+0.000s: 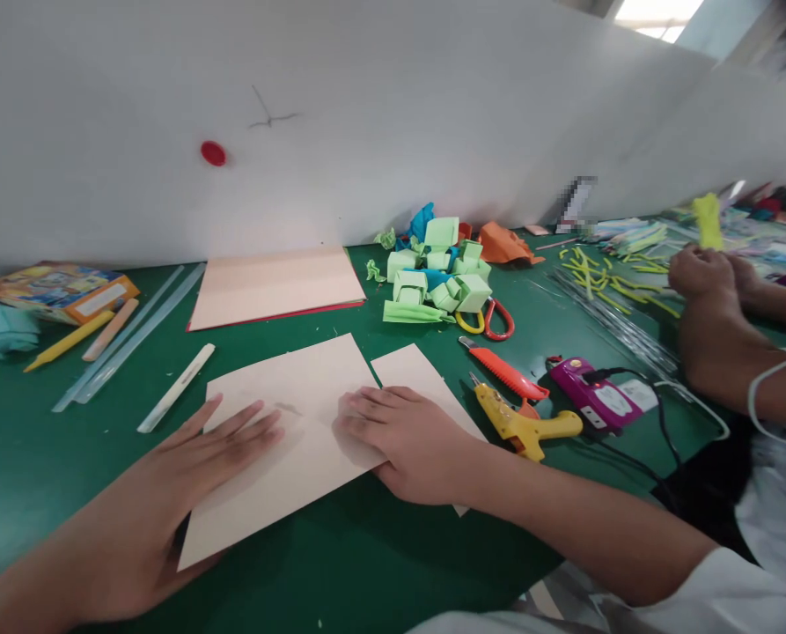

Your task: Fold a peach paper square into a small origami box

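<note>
A pale peach sheet of paper [300, 387] lies on the green table in front of me. My left hand [187, 475] rests flat on its left part, fingers stretched out and spread. My right hand [406, 440] lies palm down on the sheet's right edge, fingers together and pointing left. A second peach sheet [412, 370] lies under my right hand and sticks out behind it. Neither hand grips anything.
A yellow glue gun [531, 427], an orange cutter [504, 368], a purple glue gun [594, 396] and scissors [488, 321] lie to the right. Green paper cubes [442, 273] pile at the back. Another person's hands [709, 273] work at far right. Glue sticks [128, 339] lie left.
</note>
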The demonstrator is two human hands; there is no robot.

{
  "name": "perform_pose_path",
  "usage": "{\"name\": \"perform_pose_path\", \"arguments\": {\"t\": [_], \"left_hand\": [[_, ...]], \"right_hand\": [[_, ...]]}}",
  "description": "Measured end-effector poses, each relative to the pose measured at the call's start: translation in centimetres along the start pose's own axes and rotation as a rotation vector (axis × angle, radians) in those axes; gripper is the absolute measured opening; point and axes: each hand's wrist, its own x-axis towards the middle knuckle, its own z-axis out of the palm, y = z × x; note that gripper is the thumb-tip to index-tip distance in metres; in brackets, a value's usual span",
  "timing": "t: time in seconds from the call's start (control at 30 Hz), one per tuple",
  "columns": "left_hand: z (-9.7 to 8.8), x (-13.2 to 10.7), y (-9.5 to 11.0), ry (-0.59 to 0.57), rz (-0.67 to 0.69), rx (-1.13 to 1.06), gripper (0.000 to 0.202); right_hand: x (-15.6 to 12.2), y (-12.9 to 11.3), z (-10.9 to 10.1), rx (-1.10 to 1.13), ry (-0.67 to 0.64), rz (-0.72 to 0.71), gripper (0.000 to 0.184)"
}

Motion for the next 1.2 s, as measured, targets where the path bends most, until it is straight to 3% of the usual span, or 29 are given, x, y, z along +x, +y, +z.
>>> {"name": "perform_pose_path", "arguments": {"t": [0.17, 0.27, 0.4, 0.47, 0.57, 0.67, 0.8, 1.0, 1.2], "left_hand": [[-0.9, 0.1, 0.7, -0.03, 0.177, 0.11, 0.08], [-0.7, 0.3, 0.1, -0.051, 0.266, 0.149, 0.071], [-0.6, 0.2, -1.3, -0.063, 0.192, 0.122, 0.06], [-0.8, 0.0, -2.2, -0.077, 0.157, 0.124, 0.056], [-1.1, -0.4, -3.6, -0.081, 0.079, 0.133, 0.051], [-1.1, -1.0, -5.0, -0.06, -0.061, 0.101, 0.044], [-1.2, -1.6, -6.0, -0.144, -0.115, 0.009, 0.041], [-1.6, -1.6, -4.9, -0.158, -0.06, 0.04, 0.053], [-0.4, -0.7, -2.1, -0.155, 0.042, 0.15, 0.064]], "right_hand": [[-0.3, -0.4, -0.1, -0.012, 0.018, 0.062, 0.06], [-0.4, -0.5, -0.2, -0.011, 0.028, 0.066, 0.06], [-0.3, -0.4, -0.3, -0.004, 0.043, 0.059, 0.059], [-0.2, -0.5, -0.4, 0.012, 0.073, 0.054, 0.05], [-0.1, -0.6, -0.3, 0.084, 0.202, 0.024, 0.03], [0.0, -0.6, -0.1, 0.167, 0.321, -0.031, 0.023], [0.1, -0.5, 0.1, 0.198, 0.384, -0.136, 0.018], [0.2, -0.4, 0.3, 0.079, 0.443, -0.253, 0.023], [0.0, -0.8, 0.4, 0.121, 0.48, -0.271, 0.024]]}}
